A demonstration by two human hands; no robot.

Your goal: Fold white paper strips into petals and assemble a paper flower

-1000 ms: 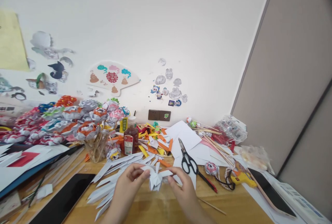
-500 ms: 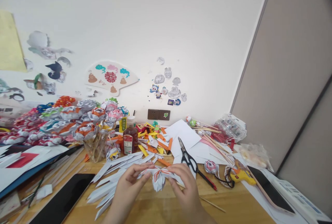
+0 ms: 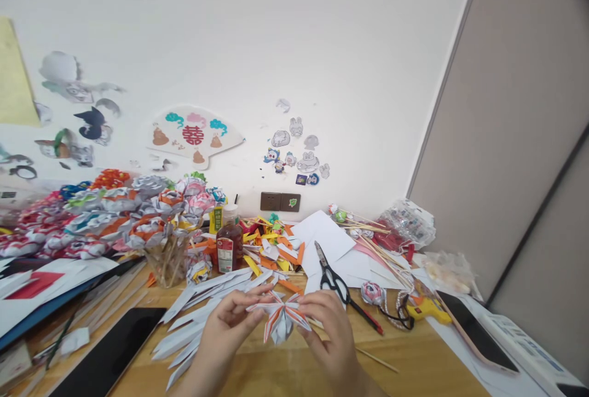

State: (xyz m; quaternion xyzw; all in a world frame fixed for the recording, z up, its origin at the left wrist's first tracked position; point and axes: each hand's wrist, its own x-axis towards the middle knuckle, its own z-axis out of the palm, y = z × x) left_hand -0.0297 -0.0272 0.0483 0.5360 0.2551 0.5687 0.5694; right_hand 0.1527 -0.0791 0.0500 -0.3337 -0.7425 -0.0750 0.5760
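Observation:
Between my two hands is a folded paper flower [image 3: 281, 317], white with orange and dark stripes along its pointed petals. My left hand [image 3: 232, 317] pinches its left side between thumb and fingers. On the other side my right hand [image 3: 329, 329] grips the right petals, thumb low and fingers above. The flower is held just above the wooden table [image 3: 276, 375]. Left of my left hand lie several folded white paper strips [image 3: 184, 339]. Black-handled scissors [image 3: 334, 280] rest beyond my right hand, and a thin wooden stick [image 3: 377, 360] lies beside it.
Many finished paper flowers [image 3: 147, 231] crowd the back left, some in a clear cup [image 3: 168, 262]. A brown bottle [image 3: 229, 243] stands by orange and yellow folded pieces [image 3: 276, 246]. At right are a yellow glue gun [image 3: 430, 310] and a phone [image 3: 476, 329]; a dark phone [image 3: 110, 354] lies left.
The striped petals have spread outward and downward, showing more orange on the flower's front. Both hands keep hold of it in nearly the same place.

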